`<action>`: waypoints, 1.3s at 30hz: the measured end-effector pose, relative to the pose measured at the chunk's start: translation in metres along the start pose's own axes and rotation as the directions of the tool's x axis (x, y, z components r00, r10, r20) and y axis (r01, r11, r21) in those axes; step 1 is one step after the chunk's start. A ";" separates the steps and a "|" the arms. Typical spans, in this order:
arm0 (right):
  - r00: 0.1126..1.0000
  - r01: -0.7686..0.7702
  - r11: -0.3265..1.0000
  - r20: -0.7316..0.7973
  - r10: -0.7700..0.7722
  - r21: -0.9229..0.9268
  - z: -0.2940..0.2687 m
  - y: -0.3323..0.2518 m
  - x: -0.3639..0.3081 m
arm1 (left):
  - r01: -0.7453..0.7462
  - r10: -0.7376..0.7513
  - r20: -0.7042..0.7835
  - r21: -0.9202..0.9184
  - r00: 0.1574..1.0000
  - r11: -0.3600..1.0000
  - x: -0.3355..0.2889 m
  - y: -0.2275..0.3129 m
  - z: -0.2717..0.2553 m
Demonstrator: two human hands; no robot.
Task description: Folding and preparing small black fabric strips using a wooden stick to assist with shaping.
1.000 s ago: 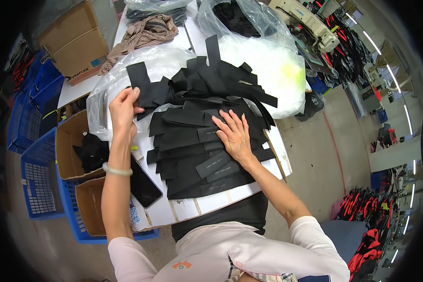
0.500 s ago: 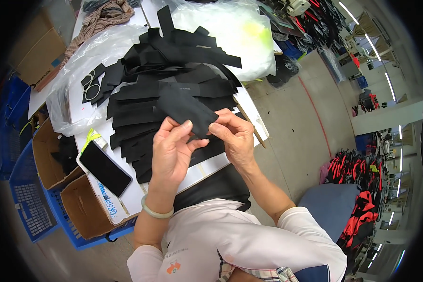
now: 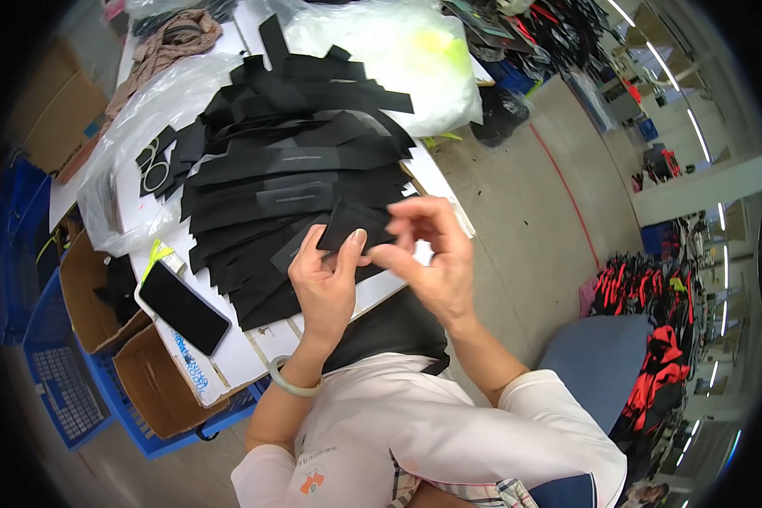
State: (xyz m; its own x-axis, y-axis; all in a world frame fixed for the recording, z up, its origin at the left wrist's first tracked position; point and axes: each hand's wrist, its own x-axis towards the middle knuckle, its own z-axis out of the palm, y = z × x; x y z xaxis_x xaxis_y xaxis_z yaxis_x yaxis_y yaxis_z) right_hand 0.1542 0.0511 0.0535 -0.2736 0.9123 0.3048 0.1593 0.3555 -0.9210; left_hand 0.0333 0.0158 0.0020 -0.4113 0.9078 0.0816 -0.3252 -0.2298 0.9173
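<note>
My left hand (image 3: pixel 326 284) pinches a small black fabric piece (image 3: pixel 347 222) between thumb and fingers, above the near edge of the worktable. A pale bangle sits on that wrist. Close by on the right, my right hand (image 3: pixel 438 254) has its thumb and fingers apart at the fabric's right end, slightly blurred. I see nothing held in it. Beneath and beyond both hands spreads a large pile of black fabric strips (image 3: pixel 271 199), laid in overlapping rows, some bearing a greyish printed patch.
A dark phone (image 3: pixel 184 309) lies left of the pile, and pale rings (image 3: pixel 154 169) rest on black pieces farther off. Cardboard boxes (image 3: pixel 165 372) in blue crates (image 3: pixel 59 372) stand at the left. Clear plastic (image 3: pixel 118 161) and a white bag (image 3: pixel 389 59) flank the pile.
The fabric piece is turned and now shows smaller in my left hand. My right hand has let go of its edge and its fingers have spread. The view has shifted slightly.
</note>
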 end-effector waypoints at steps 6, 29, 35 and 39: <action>0.975 -0.061 0.970 -0.195 0.109 0.237 -0.014 0.007 -0.005 | 0.362 -0.334 0.151 -0.517 0.930 0.776 0.005 0.002 -0.004; 0.997 -0.063 0.961 -0.033 0.074 0.271 -0.027 0.042 -0.010 | 0.419 -0.417 0.158 -0.613 0.895 0.670 -0.010 -0.006 0.006; 0.984 0.147 0.989 0.098 -0.148 0.024 -0.047 0.034 -0.005 | 0.498 -0.423 0.264 -0.483 0.867 0.720 0.004 -0.002 -0.007; 0.992 0.084 0.991 0.082 -0.093 0.108 -0.043 0.025 -0.006 | 0.449 -0.393 0.222 -0.523 0.893 0.724 0.001 -0.002 -0.004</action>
State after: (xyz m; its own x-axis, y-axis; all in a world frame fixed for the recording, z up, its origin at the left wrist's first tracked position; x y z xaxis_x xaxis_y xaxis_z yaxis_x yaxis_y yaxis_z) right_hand 0.2005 0.0633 0.0392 -0.3637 0.8554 0.3687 0.0321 0.4071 -0.9128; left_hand 0.0308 0.0157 -0.0013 -0.0504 0.9783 -0.2009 -0.8658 0.0574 0.4971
